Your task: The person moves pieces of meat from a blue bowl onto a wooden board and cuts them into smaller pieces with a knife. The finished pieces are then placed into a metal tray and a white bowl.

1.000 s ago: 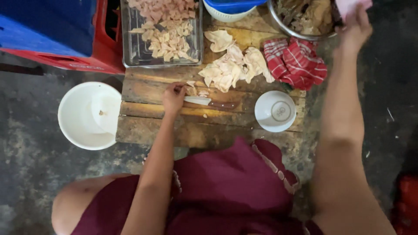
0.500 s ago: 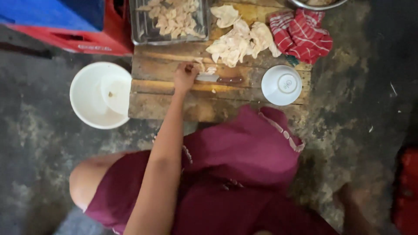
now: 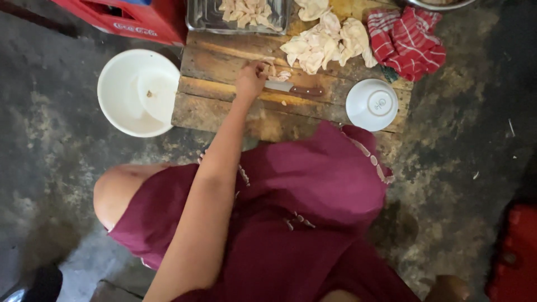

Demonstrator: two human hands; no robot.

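Observation:
My left hand [image 3: 250,78] rests on the wooden board [image 3: 224,106], fingers curled over a few small cut meat pieces [image 3: 278,73]. Just to the right of that hand a knife [image 3: 293,88] with a brown handle lies flat on the board, with no hand on it. A pile of pale raw meat [image 3: 327,42] sits farther back on the board. Behind my hand, a metal tray [image 3: 201,17] holds several cut pieces. My right hand is out of view.
A white bowl [image 3: 140,92] stands on the floor left of the board. An upturned white bowl [image 3: 372,104] sits at the board's right front corner, with a red checked cloth [image 3: 408,42] behind it. A red crate [image 3: 134,19] is at the back left. My maroon-clad lap fills the foreground.
My right arm, which reached to the far right a second ago, has left the view. The view has shifted back toward my lap. My left hand has stayed at the cut pieces.

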